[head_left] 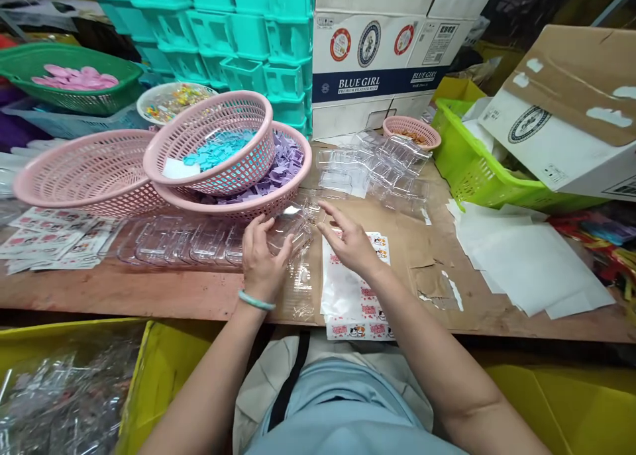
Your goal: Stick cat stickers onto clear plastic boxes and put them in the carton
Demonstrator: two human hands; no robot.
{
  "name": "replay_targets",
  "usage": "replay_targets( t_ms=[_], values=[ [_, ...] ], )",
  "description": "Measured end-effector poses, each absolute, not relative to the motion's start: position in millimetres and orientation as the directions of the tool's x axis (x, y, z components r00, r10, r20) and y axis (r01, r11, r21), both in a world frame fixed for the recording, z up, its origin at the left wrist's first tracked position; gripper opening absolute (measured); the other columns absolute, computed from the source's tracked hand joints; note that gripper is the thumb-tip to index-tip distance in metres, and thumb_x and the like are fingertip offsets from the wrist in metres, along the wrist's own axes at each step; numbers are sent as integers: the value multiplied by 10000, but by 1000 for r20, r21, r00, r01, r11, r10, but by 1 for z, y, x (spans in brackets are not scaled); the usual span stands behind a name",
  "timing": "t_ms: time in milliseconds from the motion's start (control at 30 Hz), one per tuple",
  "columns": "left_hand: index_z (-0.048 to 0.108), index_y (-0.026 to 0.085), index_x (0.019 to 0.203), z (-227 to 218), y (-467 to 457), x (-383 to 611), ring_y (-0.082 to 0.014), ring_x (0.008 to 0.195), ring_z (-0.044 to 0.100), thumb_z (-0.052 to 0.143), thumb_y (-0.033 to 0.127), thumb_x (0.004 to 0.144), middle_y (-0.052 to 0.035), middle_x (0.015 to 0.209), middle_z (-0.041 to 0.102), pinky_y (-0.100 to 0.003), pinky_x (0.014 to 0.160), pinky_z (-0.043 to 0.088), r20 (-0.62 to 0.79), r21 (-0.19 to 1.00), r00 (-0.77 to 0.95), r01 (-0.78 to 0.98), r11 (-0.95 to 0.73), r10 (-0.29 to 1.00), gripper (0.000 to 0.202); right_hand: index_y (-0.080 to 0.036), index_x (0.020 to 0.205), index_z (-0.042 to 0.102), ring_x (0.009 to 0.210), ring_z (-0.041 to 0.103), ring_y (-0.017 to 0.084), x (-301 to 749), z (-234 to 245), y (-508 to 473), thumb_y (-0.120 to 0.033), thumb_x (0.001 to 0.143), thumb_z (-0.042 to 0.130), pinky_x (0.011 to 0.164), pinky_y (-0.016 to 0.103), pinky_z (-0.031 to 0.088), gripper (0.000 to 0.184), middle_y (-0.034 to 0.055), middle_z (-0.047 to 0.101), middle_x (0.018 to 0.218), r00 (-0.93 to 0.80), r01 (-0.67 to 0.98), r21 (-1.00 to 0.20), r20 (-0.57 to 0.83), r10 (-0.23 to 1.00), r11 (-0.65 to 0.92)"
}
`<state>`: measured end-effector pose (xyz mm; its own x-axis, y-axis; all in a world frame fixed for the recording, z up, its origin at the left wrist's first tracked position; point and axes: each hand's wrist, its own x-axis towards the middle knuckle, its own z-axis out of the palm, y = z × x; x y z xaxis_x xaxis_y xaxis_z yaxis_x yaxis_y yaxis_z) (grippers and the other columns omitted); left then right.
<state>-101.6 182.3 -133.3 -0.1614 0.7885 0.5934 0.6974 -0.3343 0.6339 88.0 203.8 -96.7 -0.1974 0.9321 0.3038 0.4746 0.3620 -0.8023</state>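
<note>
A clear plastic box (297, 224) is at the middle of the table, in front of the pink baskets. My left hand (263, 256), with a pale green bangle at its wrist, has its curved fingers and thumb around the box's near left side. To the right of the box, my right hand (354, 242) has thumb and forefinger apart and nothing in its grasp. Beneath that hand lies a sticker sheet (342, 289) with cartoon cats and pink print. A row of clear plastic boxes (183, 242) runs off to the left of my left hand.
Stacked pink baskets (228, 206) hold purple and blue pieces. More clear plastic trays (382, 163) lie behind my right hand. White sheets (531, 256) are at right, beside a lime-green crate (477, 170) and a carton (561, 117). Sticker sheets (54, 240) lie at left.
</note>
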Motion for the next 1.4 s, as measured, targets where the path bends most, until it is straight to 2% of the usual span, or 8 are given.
replay_targets(
  t_ms=[133,233,433,633,767,967,1200,1400],
  values=[
    [567,138,1157,-135,183,-100,-298,1332,379,567,297,866,-180,1359,495,-520,1121,281,582,580,-108,750,-318,806,331,-244,1335,520,1227,549,249,126,-107,177,-389,899,559,1054,460,437,461,88,602,1311,-183,663,-658,318,930,356],
    [565,172,1205,-129,162,-87,-284,1337,377,580,271,854,-149,1384,474,-488,1130,281,541,684,-93,627,-373,836,365,-227,1435,398,1390,342,326,152,-124,126,-521,763,692,1121,565,311,789,129,433,1470,-433,732,-474,229,872,489],
    [589,167,1062,-143,131,-59,-197,906,635,602,416,832,-84,987,643,-345,810,543,-173,982,193,104,155,966,340,-218,1322,535,1394,341,302,164,-154,64,-295,896,582,1115,567,329,435,113,486,1431,-524,759,-328,205,827,562],
    [524,133,1185,-145,142,-45,-120,686,615,678,449,751,-58,953,613,-278,637,539,-379,920,269,5,392,886,559,-234,1271,583,1320,451,332,157,-158,69,-395,849,645,1091,598,343,456,109,582,1337,-443,766,-372,284,850,524],
    [566,106,1130,-141,150,-40,-86,526,535,707,457,710,-20,782,600,-227,485,446,-395,917,280,55,396,875,565,-243,1146,654,1224,563,285,150,-159,65,-247,888,600,1088,578,364,263,63,689,1185,-406,729,-424,364,838,537],
    [583,136,1006,-136,149,-38,-131,743,581,725,484,680,-55,923,594,-237,575,509,-312,950,124,29,311,942,497,-240,1092,679,1079,664,235,151,-157,59,-159,903,517,1023,485,482,261,62,735,1058,-101,647,-639,468,878,415],
    [565,165,996,-137,148,-41,-126,826,586,743,402,672,-43,987,562,-248,668,549,-304,946,107,-79,313,947,439,-201,1291,563,1377,340,383,131,-154,88,-469,735,740,1065,669,309,642,165,468,1432,-384,752,-479,239,892,453],
    [595,147,969,-140,142,-51,-130,841,614,756,403,672,-32,942,607,-287,783,539,-320,929,105,-161,334,941,424,-253,1124,666,1263,525,295,131,-161,87,-203,920,531,1062,589,370,249,69,664,1229,-361,754,-433,357,862,494]
  ],
)
